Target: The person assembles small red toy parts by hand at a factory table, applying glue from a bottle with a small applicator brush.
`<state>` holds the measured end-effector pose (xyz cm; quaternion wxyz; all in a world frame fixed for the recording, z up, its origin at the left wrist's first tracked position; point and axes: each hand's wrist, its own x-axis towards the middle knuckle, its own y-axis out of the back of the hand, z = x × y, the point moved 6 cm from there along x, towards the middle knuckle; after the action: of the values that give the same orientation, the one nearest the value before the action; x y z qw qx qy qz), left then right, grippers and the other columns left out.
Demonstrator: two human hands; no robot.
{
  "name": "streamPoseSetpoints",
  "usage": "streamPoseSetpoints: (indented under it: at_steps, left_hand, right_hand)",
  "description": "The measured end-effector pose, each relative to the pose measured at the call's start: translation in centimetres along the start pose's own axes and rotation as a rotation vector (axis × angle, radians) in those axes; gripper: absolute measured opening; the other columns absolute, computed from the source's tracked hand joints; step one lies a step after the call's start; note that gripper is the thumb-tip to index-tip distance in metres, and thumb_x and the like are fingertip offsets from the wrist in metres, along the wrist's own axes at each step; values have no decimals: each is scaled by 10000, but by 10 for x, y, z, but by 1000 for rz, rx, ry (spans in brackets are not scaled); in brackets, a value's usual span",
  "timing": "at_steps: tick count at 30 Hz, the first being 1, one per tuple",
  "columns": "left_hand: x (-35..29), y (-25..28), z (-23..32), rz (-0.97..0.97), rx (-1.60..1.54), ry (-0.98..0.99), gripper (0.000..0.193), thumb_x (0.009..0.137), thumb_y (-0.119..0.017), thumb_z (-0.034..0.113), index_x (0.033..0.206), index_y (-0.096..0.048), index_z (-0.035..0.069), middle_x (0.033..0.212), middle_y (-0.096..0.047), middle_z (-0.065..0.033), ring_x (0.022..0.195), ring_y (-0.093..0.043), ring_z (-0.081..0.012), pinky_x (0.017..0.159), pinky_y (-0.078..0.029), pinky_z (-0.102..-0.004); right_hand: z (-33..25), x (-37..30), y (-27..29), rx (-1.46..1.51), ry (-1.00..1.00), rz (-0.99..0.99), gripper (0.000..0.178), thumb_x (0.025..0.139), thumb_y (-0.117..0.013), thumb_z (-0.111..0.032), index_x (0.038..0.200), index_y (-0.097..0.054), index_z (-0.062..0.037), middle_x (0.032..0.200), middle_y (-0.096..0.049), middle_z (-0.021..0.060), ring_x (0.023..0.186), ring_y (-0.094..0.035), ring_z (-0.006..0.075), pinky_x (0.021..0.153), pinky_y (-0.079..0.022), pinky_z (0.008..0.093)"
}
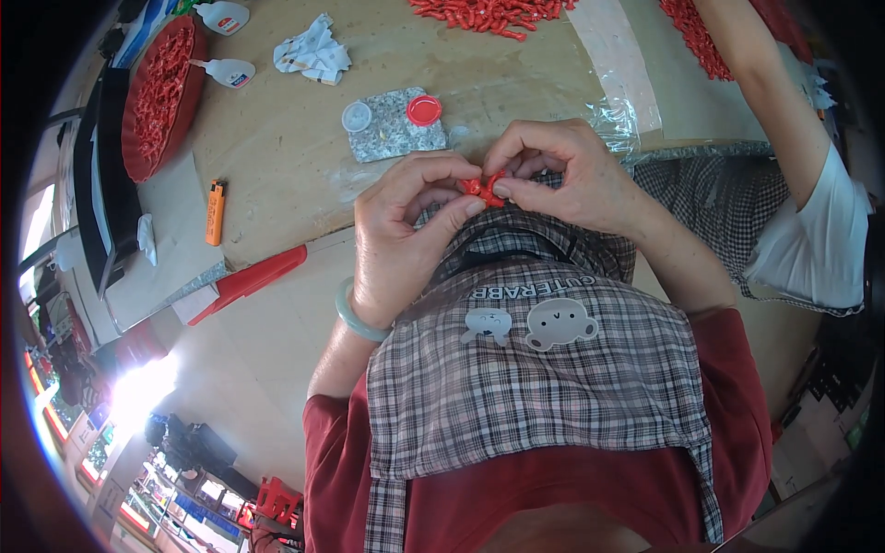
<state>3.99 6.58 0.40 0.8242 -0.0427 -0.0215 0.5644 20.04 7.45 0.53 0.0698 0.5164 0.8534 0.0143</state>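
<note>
Between my two hands, just past the near table edge, is a small red plastic figure piece (pixel 483 191). My left hand (pixel 412 205) pinches its left side between thumb and fingers, while my right hand (pixel 564 177) pinches its right side. The fingers cover part of the piece, so its full shape does not show. Beyond my hands lies a speckled grey stone slab (pixel 392 140). A white round cap (pixel 357 116) and a red round cap (pixel 424 111) sit on it.
A red tray (pixel 192 55) of small red pieces stands at the left, near two white squeeze bottles (pixel 229 73) (pixel 222 17). An orange lighter (pixel 215 212), a crumpled cloth (pixel 313 51) and a pile of red pieces (pixel 493 11) lie on the table. Another person's arm (pixel 770 83) reaches in at the right.
</note>
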Motion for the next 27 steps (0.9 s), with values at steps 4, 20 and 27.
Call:
streamPoseSetpoints:
  at_steps: [4, 20, 27]
  left_hand:
    - [1, 0, -4, -9, -60, 73, 229, 803, -690, -90, 1023, -641, -56, 1058, -628, -99, 915, -645, -142, 790, -559, -250]
    - [3, 3, -13, 2, -92, 132, 215, 806, -680, -98, 1015, -642, -62, 1052, -634, -93, 927, -650, -146, 823, -553, -251]
    - [2, 3, -13, -1, -131, 149, 222, 820, -669, -102, 1035, -624, -70, 1071, -625, -99, 942, -654, -157, 843, -551, -260]
  right_hand:
    - [3, -1, -2, -5, -32, -6, 75, 853, -658, -22, 913, -625, 8, 860, -670, 64, 806, -658, 109, 752, -559, 254]
    - [12, -1, -4, 81, -162, -1, 69, 856, -647, 15, 922, -627, 20, 911, -667, 65, 852, -648, 101, 785, -547, 246]
    - [11, 1, -3, 61, -138, -7, 74, 860, -640, 14, 933, -637, 22, 913, -675, 66, 841, -654, 95, 775, -547, 241]
